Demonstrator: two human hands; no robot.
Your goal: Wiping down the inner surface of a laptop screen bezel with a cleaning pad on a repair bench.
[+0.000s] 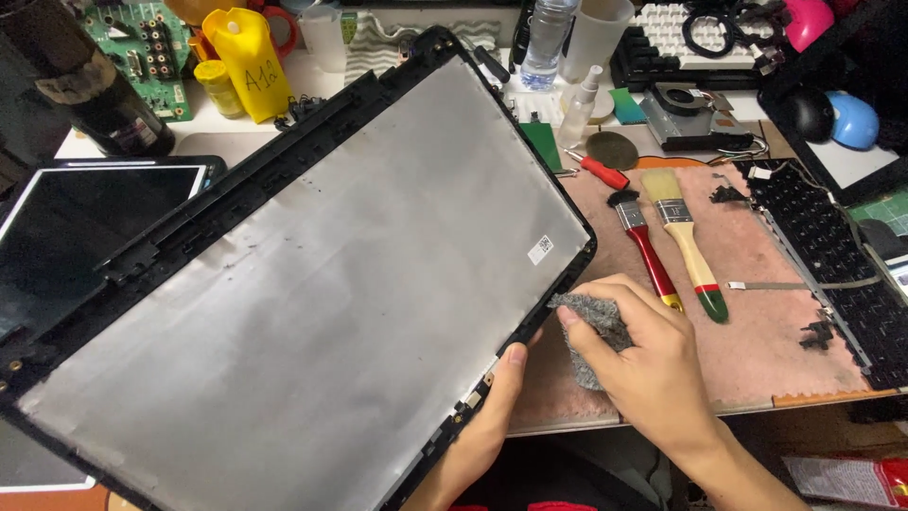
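A large laptop screen back cover point(322, 284), black-framed with a dull silver inner face, lies tilted across the desk. My left hand point(487, 416) grips its lower right edge from underneath, thumb on the black frame. My right hand point(643, 360) is closed on a small grey cloth pad point(594, 326) and presses it against the cover's right edge.
Two paintbrushes, one red-handled point(648, 251) and one wooden point(690, 255), lie on a pink mat point(757, 312). A detached keyboard point(832, 265) sits at right, a dark tablet point(66, 237) at left. A circuit board point(142, 47), a yellow bottle point(251, 61), a cooling fan point(686, 109) and clear bottles crowd the back.
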